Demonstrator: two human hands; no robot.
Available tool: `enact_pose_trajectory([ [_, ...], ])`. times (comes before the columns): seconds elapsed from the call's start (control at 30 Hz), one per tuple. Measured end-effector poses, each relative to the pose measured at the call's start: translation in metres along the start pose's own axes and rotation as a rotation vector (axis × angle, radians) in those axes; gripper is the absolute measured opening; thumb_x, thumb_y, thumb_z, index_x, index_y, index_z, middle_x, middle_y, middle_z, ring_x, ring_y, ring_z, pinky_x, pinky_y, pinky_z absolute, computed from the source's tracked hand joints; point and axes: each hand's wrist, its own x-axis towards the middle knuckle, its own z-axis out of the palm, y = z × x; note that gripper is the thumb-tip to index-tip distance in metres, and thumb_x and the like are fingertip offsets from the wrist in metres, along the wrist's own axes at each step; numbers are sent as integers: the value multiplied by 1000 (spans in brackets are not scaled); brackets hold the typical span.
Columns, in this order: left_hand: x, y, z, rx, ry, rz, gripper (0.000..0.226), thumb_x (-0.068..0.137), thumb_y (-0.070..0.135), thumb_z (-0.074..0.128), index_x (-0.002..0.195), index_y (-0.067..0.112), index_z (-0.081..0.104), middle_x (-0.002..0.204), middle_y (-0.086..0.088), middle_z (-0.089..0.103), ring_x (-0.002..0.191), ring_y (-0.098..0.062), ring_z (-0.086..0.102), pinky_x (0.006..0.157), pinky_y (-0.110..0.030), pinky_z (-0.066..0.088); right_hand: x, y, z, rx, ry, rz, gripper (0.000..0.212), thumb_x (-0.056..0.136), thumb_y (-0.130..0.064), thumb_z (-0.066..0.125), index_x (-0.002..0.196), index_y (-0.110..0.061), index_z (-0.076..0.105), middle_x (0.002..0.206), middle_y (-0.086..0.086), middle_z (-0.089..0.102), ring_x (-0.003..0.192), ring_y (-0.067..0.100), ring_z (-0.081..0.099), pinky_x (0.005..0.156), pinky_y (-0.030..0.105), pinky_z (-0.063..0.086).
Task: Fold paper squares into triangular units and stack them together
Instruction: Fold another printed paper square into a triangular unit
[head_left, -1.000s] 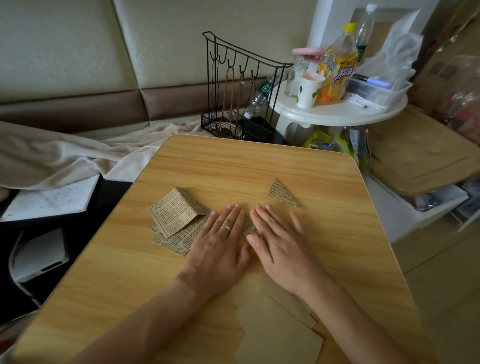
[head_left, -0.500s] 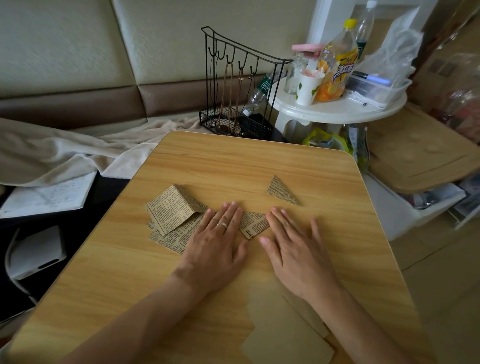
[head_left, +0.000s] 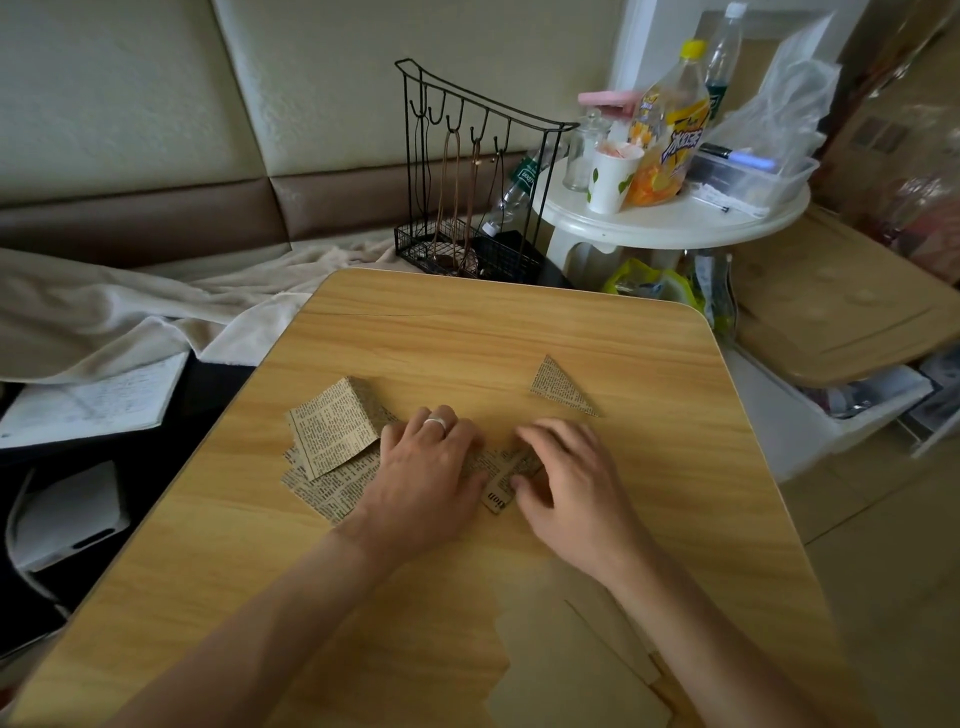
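A newsprint paper piece (head_left: 501, 480) lies on the wooden table (head_left: 467, 332) between my hands. My left hand (head_left: 428, 470), with a ring, has its fingers curled over the paper's left part. My right hand (head_left: 569, 478) pinches the paper's right edge, which is lifted and folded over; its fingertips are blurred. A finished folded triangle (head_left: 558, 387) rests beyond my right hand. To the left lies a loose pile of newsprint squares (head_left: 332, 434), the top one partly folded.
Plain brown paper sheets (head_left: 571, 670) lie near the table's front edge. A black wire rack (head_left: 467, 171) stands behind the table. A white round side table (head_left: 670, 218) with bottles and a cup stands at back right. A cloth (head_left: 130, 306) and notebook (head_left: 93, 400) lie left.
Both hands went from pressing flat on the paper to curled fingers. The right hand slid right, then came back and lifted the paper's edge into a fold.
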Motion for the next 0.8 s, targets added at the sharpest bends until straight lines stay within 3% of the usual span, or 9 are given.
enact_pose_trajectory([
  [0.2,-2,-2,-3,-61,-27,3,39,90,49,61,122,28,55,118,9,47,116,-14,41,96,-40,32,1,-2,-6,84,-41,-13,17,90,-19,69,106,-17,62,129,-3,55,133,19,42,112,39,33],
  [0.33,-2,-2,-5,-84,-58,-16,38,89,48,64,121,30,55,117,11,50,117,-13,42,99,-39,31,4,-6,-9,45,-56,-28,28,91,-21,66,118,-18,58,121,-6,53,120,18,46,104,40,39],
  [0.43,-2,-2,-6,-116,-76,-36,39,87,48,66,120,32,55,112,14,49,116,-11,44,96,-37,29,4,-8,-9,48,-48,-30,33,94,-26,63,126,-20,59,122,-6,52,121,18,45,105,40,38],
  [0.6,-13,10,-1,-4,-16,-34,36,87,51,61,115,28,57,111,8,50,112,-17,46,90,-38,34,0,-14,4,20,140,-20,14,95,-23,70,103,-12,67,105,1,58,105,24,53,91,44,49],
  [0.8,-40,25,6,91,126,28,40,91,44,48,113,19,70,109,-1,65,101,-25,62,87,-44,49,3,-15,17,42,263,88,24,83,-22,81,93,-7,64,96,9,58,93,33,53,83,49,48],
])
